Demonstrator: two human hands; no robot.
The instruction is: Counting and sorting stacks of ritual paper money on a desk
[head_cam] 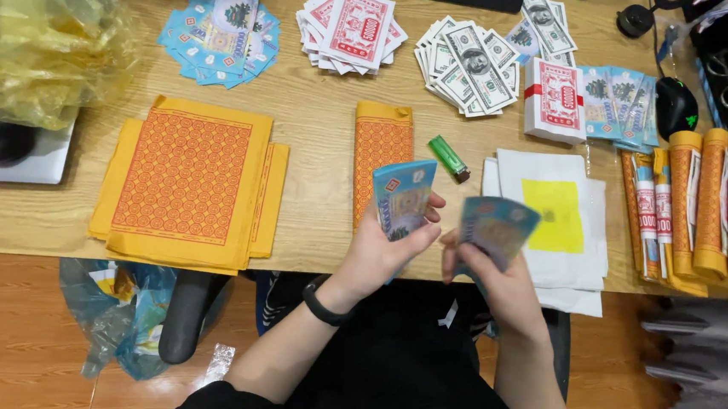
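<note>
- The wooden desk (307, 123) filled most of the head view, its near edge running just above the person's lap.
- A crumpled yellow plastic bag (29, 48) lay at the far left corner, partly over a grey tray (11, 165).
- A broad stack of orange-and-yellow patterned sheets (187, 183) lay flat on the left half of the desk.
- White sheets with a yellow square (557, 212) overhung the near edge, just right of the hands.
- Rolled orange bundles (706, 206) with red-and-white bands lay side by side at the right edge.
- A narrow folded orange sheet (381, 148) lay near the middle, just beyond the left hand.
- Along the far side lay fanned piles: blue notes (220, 35), red-and-white notes (350, 28) and grey-green notes (469, 65).
- The left hand (380, 255), a black band at its wrist, had its grip closed around a wad of blue notes (404, 197), held upright above the desk's near edge.
- The right hand (493, 277) had its grip closed on a second, blurred batch of blue notes (498, 229), held just beside the first, the two not touching.
- A small green lighter (448, 158) lay between the narrow sheet and the white sheets.
</note>
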